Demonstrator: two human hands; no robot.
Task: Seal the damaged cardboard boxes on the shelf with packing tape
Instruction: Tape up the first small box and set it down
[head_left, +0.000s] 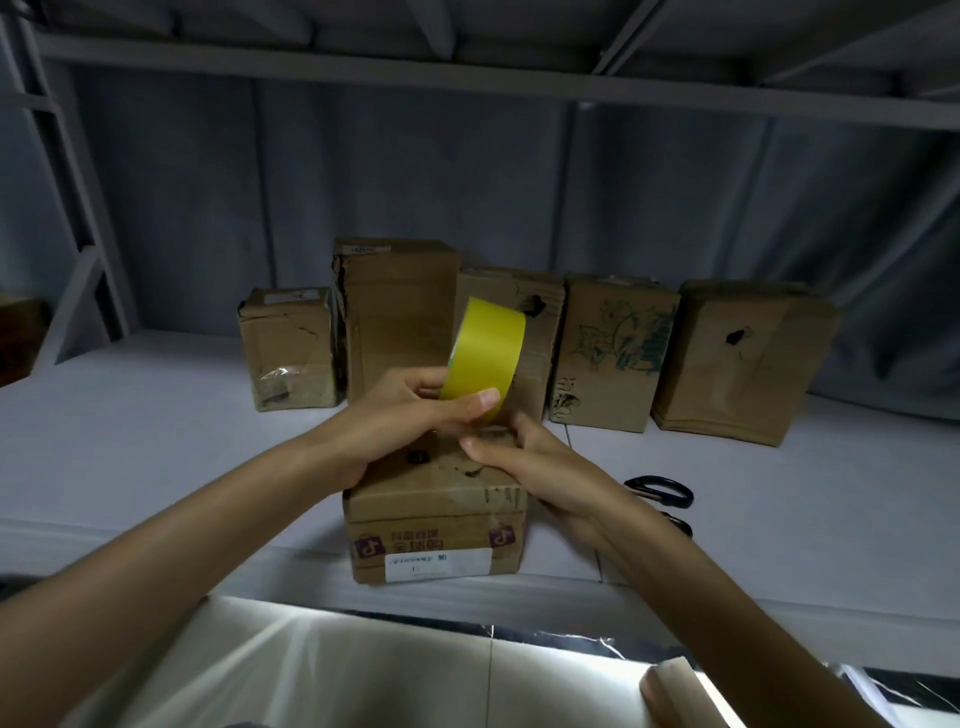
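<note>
Yellow packing-tape roll (485, 353) is held upright just above the near brown cardboard box (436, 519), which sits at the front edge of the white shelf (156, 441) and serves as ref. landmark.

Hands: left hand (410, 410) grips the roll, thumb across its lower face, fingers curled behind. Right hand (540, 467) is just right of the roll's base, over the box top; fingertips appear to pinch at the tape end, but the contact pt is partly hidden, so not confirmed.

Box condition: top face torn w/ dark holes; no fresh tape visible on it, so sealing judged not yet begun.

Risks (judgement):
- Free end may slip back onto the roll or fold on itself if pinch is weak.
- Strip may land skewed or miss the holes, since the top is crumpled and uneven.
- Box near shelf edge; a hard pull could shift it.

Other items: five damaged brown boxes (613, 353) stand behind the near box; black-handled scissors (662, 493) lie to its right.
</note>
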